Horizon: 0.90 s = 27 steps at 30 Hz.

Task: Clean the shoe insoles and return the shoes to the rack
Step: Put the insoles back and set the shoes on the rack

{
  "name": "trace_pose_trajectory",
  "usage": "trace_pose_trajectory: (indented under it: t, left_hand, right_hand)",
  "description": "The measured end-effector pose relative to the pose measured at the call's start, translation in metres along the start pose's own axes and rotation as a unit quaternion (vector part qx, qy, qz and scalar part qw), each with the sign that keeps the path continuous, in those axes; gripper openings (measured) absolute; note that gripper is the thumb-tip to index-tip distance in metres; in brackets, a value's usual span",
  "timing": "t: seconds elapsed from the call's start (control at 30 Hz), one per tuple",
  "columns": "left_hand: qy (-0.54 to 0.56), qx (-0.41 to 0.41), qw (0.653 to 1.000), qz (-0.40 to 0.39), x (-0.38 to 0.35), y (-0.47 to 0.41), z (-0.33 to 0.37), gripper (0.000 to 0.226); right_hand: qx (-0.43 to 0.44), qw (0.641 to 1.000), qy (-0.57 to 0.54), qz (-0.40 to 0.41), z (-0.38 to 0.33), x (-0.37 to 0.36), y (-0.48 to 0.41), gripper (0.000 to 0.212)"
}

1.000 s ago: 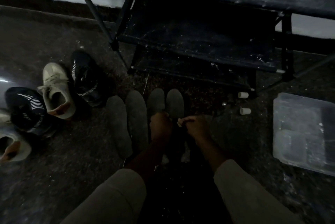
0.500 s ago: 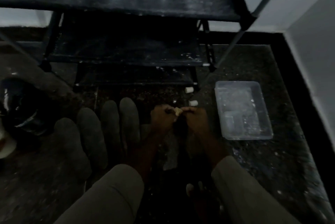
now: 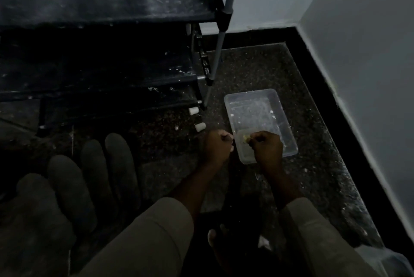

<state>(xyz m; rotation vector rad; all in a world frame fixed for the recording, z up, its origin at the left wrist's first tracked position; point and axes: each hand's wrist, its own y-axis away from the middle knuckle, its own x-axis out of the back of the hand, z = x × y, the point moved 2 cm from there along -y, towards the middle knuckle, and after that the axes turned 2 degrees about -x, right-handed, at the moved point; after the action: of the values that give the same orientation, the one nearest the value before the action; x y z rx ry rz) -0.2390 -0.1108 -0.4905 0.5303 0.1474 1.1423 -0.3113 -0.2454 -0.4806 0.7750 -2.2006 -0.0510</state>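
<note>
Several grey insoles (image 3: 96, 175) lie side by side on the dark floor at the lower left. The black shoe rack (image 3: 107, 14) fills the upper left, its shelves bare. My right hand (image 3: 266, 149) pinches a small pale yellow piece (image 3: 244, 138) over the near left corner of a clear plastic tub (image 3: 257, 117). My left hand (image 3: 218, 147) is a closed fist just left of the tub. It seems to grip the top of a long dark insole (image 3: 234, 178) that hangs down between my forearms. No shoes are in view.
Two small white caps (image 3: 200, 126) lie on the floor by the rack's front right leg (image 3: 215, 63). A grey wall with black skirting (image 3: 336, 102) closes the right side. My bare foot (image 3: 216, 243) and knees are at the bottom. Speckled floor surrounds the tub.
The view has swung right, and the shoes on the left have left the frame. Both hands moved right, from in front of the insoles to the tub's near left corner.
</note>
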Motion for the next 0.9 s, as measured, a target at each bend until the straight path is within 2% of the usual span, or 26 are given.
trace_pose_trajectory:
  t: [0.13, 0.27, 0.43, 0.6, 0.7, 0.8, 0.9]
  left_hand:
    - [-0.024, 0.011, 1.000, -0.001, 0.004, -0.001, -0.011, 0.032]
    - [-0.025, 0.006, 0.999, 0.023, 0.016, -0.003, -0.021, 0.030]
    - [-0.058, -0.024, 0.997, 0.043, 0.037, 0.004, -0.023, 0.017]
    - [-0.115, -0.073, 0.989, 0.062, 0.081, 0.019, -0.016, 0.008]
    - [-0.132, -0.068, 0.985, 0.087, 0.120, 0.027, -0.018, 0.010]
    - [-0.139, -0.037, 0.983, 0.112, 0.169, 0.039, -0.022, 0.022]
    - [-0.188, -0.050, 0.967, 0.166, 0.218, 0.060, -0.032, 0.019]
  right_hand:
    - [-0.024, 0.999, 0.023, -0.004, 0.010, -0.005, 0.000, 0.020]
    - [-0.030, 0.999, 0.007, 0.028, 0.018, -0.005, 0.007, 0.021]
    - [0.000, 0.998, -0.004, 0.057, 0.001, -0.008, 0.021, 0.020]
    - [0.083, 0.996, -0.002, 0.009, -0.042, -0.038, 0.049, 0.021]
    - [0.118, 0.993, 0.010, -0.024, -0.072, -0.062, 0.070, 0.016]
    - [0.158, 0.985, 0.011, -0.074, -0.101, -0.097, 0.100, 0.012]
    - [0.170, 0.980, 0.004, -0.101, -0.126, -0.139, 0.136, 0.021]
